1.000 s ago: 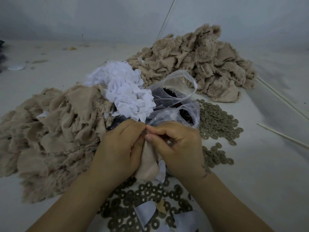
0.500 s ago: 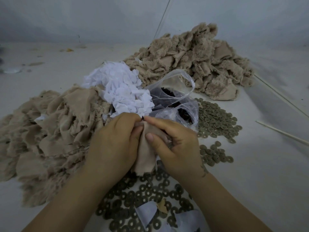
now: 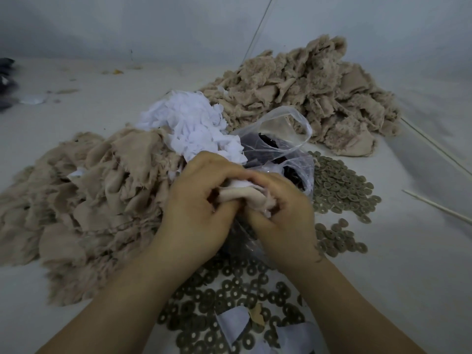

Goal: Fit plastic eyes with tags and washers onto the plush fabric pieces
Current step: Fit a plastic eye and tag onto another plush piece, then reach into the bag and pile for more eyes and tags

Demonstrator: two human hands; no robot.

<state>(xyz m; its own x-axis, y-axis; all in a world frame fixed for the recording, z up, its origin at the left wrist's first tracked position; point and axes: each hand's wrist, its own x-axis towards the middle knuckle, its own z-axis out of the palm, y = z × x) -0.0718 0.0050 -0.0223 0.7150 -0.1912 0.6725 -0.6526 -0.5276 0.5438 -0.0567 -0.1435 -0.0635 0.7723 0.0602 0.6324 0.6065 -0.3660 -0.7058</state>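
Both hands (image 3: 245,200) pinched the plush piece (image 3: 245,196) crosswise between them, washers (image 3: 339,187) just right (right hand (image 3: 283,215) nearer).

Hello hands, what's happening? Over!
Left hand, right hand both gripping plush piece. Eye hidden. Bag just behind, nothing blocking.

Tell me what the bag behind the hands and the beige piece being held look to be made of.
Bag: thin clear plastic film, glossy, crinkled, its dark contents showing through. Beige piece: soft plush fabric, matte, bunched between both hands, probably synthetic.
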